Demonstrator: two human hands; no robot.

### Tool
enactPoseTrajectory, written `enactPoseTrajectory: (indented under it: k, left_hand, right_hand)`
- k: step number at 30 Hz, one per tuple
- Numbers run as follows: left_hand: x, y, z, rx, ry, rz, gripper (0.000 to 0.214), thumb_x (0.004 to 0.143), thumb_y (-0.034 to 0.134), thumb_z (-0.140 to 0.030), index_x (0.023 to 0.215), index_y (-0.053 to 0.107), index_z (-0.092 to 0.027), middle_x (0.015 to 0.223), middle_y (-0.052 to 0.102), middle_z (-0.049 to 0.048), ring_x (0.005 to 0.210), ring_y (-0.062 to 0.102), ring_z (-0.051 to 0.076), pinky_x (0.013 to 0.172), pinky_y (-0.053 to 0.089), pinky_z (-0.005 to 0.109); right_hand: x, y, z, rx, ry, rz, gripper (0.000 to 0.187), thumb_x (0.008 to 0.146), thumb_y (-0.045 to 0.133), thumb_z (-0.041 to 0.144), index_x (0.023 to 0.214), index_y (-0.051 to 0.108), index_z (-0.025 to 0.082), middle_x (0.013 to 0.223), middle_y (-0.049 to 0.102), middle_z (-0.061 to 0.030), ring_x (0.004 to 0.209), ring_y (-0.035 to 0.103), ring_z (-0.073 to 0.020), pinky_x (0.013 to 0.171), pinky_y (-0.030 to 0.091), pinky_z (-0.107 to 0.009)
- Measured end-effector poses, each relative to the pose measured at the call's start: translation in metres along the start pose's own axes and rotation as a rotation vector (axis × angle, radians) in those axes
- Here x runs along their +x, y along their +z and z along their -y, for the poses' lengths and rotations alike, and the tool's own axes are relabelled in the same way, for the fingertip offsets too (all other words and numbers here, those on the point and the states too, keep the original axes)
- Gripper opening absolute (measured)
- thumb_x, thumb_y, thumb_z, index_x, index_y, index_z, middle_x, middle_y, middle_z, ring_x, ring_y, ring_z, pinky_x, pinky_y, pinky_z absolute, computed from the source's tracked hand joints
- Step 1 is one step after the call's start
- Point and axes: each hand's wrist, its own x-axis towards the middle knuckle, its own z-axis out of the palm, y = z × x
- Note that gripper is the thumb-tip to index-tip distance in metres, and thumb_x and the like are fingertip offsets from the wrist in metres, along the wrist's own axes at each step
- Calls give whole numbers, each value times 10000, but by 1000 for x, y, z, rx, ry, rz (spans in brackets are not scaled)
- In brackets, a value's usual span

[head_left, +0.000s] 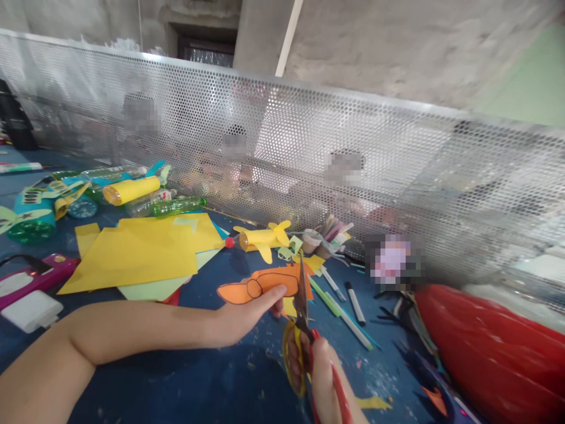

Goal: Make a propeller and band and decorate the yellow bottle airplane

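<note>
My left hand is closed on an orange paper piece, thumb on top and fingers beneath. Dark outlines of rounded shapes and a small circle are drawn on the paper. My right hand grips a pair of scissors with red and yellow handles. The scissor blades point away from me and stand at the paper's right end; whether they are closed on the paper I cannot make out. Just beyond lies a yellow paper-wrapped bottle with fins and a red cap.
Yellow sheets lie at left, with plastic bottles behind. A purple device and white adapter sit near my left arm. Markers are right of the scissors. A red plastic bag stands at far right. A perforated metal panel edges the table.
</note>
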Motion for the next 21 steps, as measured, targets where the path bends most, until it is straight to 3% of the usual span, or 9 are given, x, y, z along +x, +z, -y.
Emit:
enactPoseTrajectory:
  k: [4,16,21]
  left_hand:
    - [0,-1,0,-4,-4,-4,410,877,422,-492,632,552,-190,690,558,13,749,540,171,800,461,320]
    - [4,-2,5,-42,37,-7,382,872,456,-485,652,556,-189,711,571,10,756,546,160,810,451,298]
    - [6,-6,7,35,-42,-15,414,855,440,-540,657,566,-198,743,611,5,798,559,178,859,426,323]
  right_hand:
    - [-1,-2,1,87,77,26,667,713,189,856,610,384,226,502,329,46,400,307,-97,367,270,-240]
    - [0,-6,1,54,106,21,642,748,217,823,588,375,222,443,312,62,361,295,-85,348,266,-222]
    - [2,-7,0,45,113,20,633,752,228,816,587,369,222,442,300,67,361,271,-77,340,249,-215]
